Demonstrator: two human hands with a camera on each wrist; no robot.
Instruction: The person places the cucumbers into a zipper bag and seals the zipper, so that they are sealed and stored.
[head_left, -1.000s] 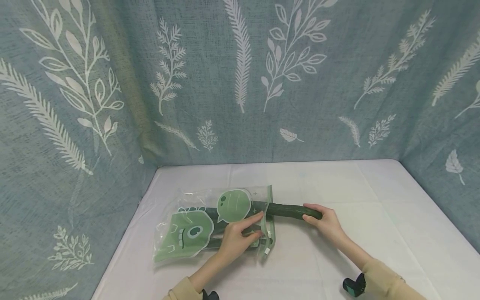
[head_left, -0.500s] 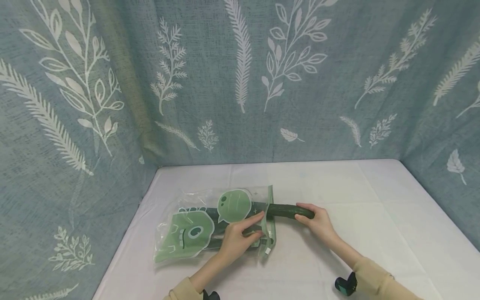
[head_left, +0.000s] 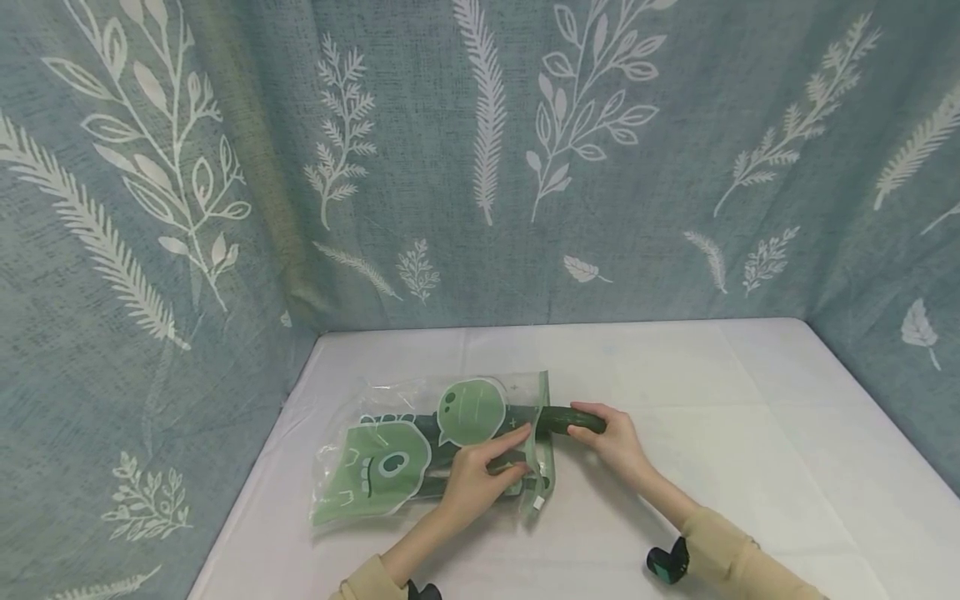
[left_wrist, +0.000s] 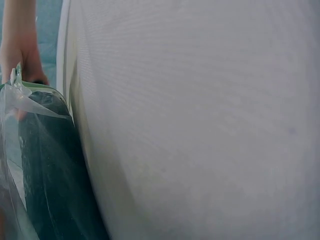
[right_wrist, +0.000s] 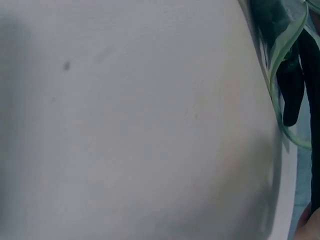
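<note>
A clear plastic zip bag (head_left: 471,410) with green cartoon dinosaur prints lies on its side, mouth to the right. Dark green cucumbers show through it, one of them (right_wrist: 291,95) ending near the bag's rim (right_wrist: 280,55) in the right wrist view. My left hand (head_left: 474,485) grips the bag by its mouth, index finger and thumb spread along the edge; its other fingers are hidden. With thumb and fingers, my right hand (head_left: 617,440) pinches the outer end of another cucumber (head_left: 557,419), most of which is inside the bag.
A white cloth covers the table (head_left: 720,450). Blue-green curtains (head_left: 420,167) with white leaf patterns stand behind and at both sides. Dark wrist devices (head_left: 667,562) sit by the beige sleeves.
My right hand has moved left, sliding the cucumber deeper through the bag's mouth, so a shorter length sticks out. The left hand and the bag have stayed nearly in place.
</note>
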